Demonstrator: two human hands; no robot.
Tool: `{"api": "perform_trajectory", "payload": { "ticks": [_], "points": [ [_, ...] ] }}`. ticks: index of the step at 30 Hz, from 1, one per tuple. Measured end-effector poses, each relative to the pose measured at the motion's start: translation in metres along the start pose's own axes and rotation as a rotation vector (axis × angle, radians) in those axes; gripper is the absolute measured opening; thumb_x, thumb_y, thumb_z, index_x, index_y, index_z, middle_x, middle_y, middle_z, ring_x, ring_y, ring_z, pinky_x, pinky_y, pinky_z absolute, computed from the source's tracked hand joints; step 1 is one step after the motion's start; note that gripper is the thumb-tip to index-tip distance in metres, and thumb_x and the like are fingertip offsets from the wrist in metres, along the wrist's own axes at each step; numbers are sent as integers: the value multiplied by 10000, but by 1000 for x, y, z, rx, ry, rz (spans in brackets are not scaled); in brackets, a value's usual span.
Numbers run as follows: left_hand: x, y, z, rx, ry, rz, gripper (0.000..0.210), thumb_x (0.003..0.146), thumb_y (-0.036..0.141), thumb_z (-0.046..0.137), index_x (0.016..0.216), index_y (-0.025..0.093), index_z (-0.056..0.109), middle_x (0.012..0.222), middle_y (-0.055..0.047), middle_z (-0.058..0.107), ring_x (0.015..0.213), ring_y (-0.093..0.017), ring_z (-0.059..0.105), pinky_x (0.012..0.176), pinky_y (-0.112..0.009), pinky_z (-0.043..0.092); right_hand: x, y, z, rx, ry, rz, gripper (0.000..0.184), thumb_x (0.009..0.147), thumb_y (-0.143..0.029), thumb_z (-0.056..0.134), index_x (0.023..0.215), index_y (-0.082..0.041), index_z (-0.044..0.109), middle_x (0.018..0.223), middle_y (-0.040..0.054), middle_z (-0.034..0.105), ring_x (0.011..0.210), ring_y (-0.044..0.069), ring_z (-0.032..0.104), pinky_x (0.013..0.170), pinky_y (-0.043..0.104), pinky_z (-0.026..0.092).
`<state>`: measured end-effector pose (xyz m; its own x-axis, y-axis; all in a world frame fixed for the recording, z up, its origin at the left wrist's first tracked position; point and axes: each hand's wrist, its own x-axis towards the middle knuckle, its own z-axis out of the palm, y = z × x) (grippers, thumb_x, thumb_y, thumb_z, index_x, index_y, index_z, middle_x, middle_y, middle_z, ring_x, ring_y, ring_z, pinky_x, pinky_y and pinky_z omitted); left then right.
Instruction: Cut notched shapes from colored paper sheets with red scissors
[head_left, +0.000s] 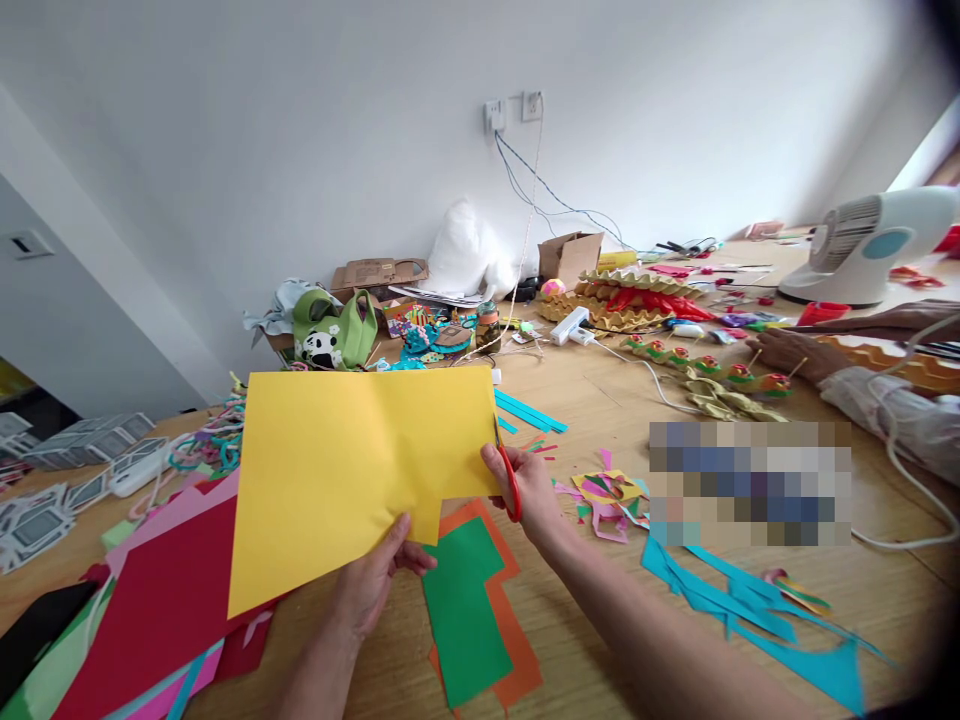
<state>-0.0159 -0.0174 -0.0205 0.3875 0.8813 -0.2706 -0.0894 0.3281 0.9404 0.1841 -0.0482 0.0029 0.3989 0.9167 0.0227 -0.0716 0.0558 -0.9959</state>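
A large sheet of yellow paper point(330, 460), with a notch out of its lower right corner, is held up above the table. My left hand point(381, 570) pinches its lower edge, thumb in front and fingers behind. My right hand point(525, 485) is closed around red-handled scissors point(511, 482), whose dark blades lie at the sheet's right edge, pointing away from me. Below the sheet, a green paper piece point(466, 610) lies over an orange paper piece point(517, 640) on the table.
Coloured sheets, a dark red one point(165, 590) among them, lie at left. Blue paper strips point(750, 600) and small scraps point(607, 500) are at right. Another person's hand point(787, 362) rests beyond, near a white fan point(855, 250). A power strip point(570, 326) and white cord cross the table.
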Motion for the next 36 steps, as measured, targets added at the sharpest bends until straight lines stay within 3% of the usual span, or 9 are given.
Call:
{"api": "perform_trajectory", "payload": {
  "ticks": [8, 20, 25, 36],
  "points": [
    [-1, 1, 1, 4, 14, -4, 365, 640, 467, 704, 735, 134, 588, 521, -45, 656, 518, -165, 605, 542, -269, 433, -2, -4, 0, -42, -8, 0, 512, 701, -660, 540, 577, -171, 451, 447, -43, 414, 361, 73, 402, 342, 188, 318],
    [0, 0, -1, 27, -20, -19, 354, 668, 466, 684, 742, 131, 596, 539, -57, 664, 555, -180, 624, 563, -280, 442, 5, 5, -3, -117, 61, -109, 494, 711, -626, 553, 554, -183, 402, 488, -52, 333, 449, 72, 299, 413, 206, 206],
    [0, -1, -2, 25, -23, -21, 352, 671, 456, 687, 777, 132, 599, 540, -54, 664, 548, -179, 622, 562, -278, 439, 5, 2, -3, -81, 57, -90, 512, 685, -663, 541, 543, -184, 426, 468, -31, 401, 445, 94, 371, 409, 214, 248],
    [0, 1, 1, 13, -3, -40, 371, 628, 471, 713, 730, 130, 605, 525, -57, 660, 541, -181, 612, 565, -288, 439, 7, 5, -5, -84, 49, -69, 489, 702, -627, 561, 567, -182, 412, 498, -49, 345, 449, 72, 292, 417, 210, 196]
  ]
}}
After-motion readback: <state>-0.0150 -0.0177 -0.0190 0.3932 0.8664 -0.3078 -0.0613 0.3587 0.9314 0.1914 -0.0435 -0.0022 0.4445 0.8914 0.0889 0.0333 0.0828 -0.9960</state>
